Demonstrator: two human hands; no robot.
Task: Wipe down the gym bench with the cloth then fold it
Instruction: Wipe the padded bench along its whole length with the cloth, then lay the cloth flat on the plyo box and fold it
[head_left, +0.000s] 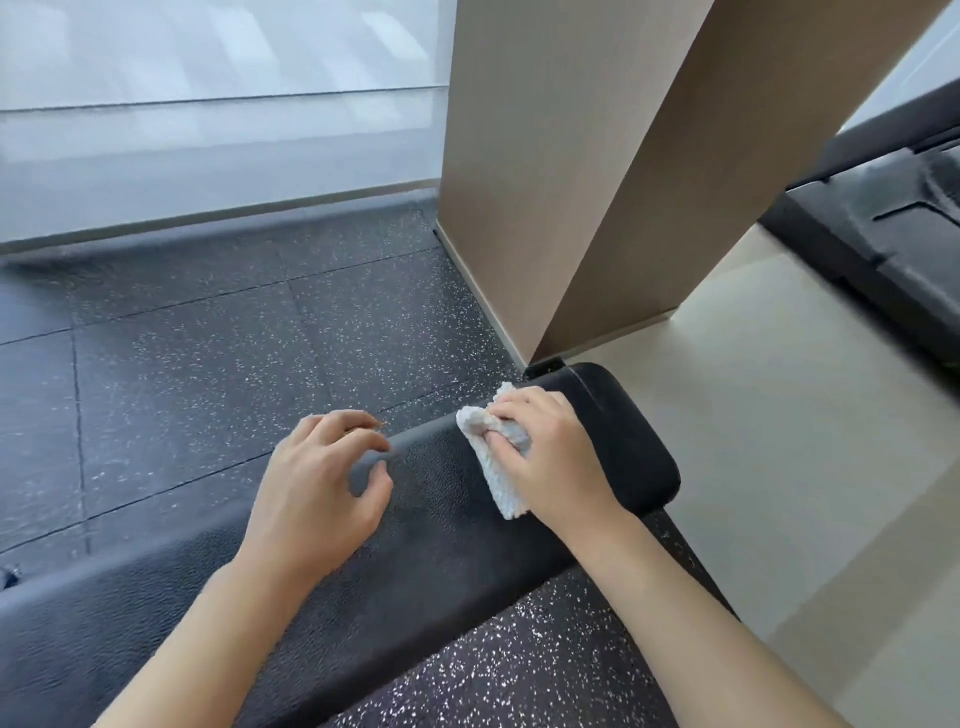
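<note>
Speckled black rubber flooring (208, 364) runs under a frosted glass wall (208, 104), and across it lies the padded black gym bench (431, 519), the worktop for this job, slanting from lower left to its rounded far end near a beige pillar (545, 182).

Wiping looks to be under way, not finished. The right hand (550, 457) bunches the white cloth (498, 467) against the pad near the far end, its fingers curled round the gathered top while the rest of the cloth trails flat toward the person. The left hand (317, 493) hovers or rests lightly at the far edge of the pad just beside it, fingers loosely curled, thumb apart, holding nothing; whether it touches the pad I cannot tell. No wet streaks or marks are plain enough to say which stretches are already clean. The long run of pad toward the lower left probably needs passes too, and the fold is not begun: the cloth is crumpled.

Nothing sits on the pad in the cloth's path. The pillar stands close behind the bench's end, which may cramp strokes over that rounded tip. Pale tile floor (779, 415) lies to the right, with dark equipment (883, 234) beyond, well apart.
</note>
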